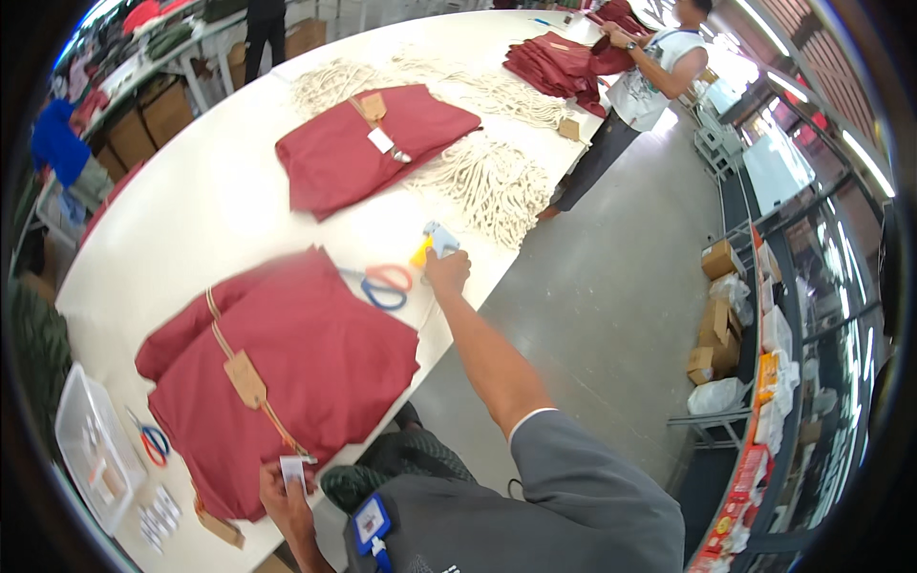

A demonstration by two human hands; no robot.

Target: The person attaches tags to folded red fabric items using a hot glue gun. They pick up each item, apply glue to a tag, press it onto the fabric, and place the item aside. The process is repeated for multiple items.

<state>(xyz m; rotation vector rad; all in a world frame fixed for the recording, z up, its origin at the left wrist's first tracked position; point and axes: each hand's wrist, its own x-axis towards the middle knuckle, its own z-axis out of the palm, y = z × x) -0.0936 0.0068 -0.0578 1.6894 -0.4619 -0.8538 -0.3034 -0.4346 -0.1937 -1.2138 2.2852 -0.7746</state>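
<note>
Your left hand (287,501) pinches a small white tag (293,472) between thumb and fingers, at the near edge of the red cloth piece (315,358). Your right hand (447,271) is stretched far ahead on the right, with its fingers bent at a blue and yellow tool (440,236). I cannot tell how tight that grip is, because the fingers hide part of the tool.

The red cloth piece lies on the bench (205,181), just ahead of your left hand. Its cord (223,336) runs slantwise, from beside your left fingers out to the far left, passing a brown tag (245,379).

Some things could go wrong. The red-and-blue scissors (387,286) lie just left of your right hand, so a careless pull back could knock them or catch the cloth. The white rope pile (492,191) is just past that hand, and loose strands could snag the tool. If your left fingers loosen while you reach, the small tag could slip off the near edge of the bench.

The white tag's long side points mostly away from you, out from your left thumb. The tool's yellow part is on its left side, and its blue part is farther out. I cannot see its tip, so I cannot say which way that points. The scissors' blades point left, away from your right hand.
</note>
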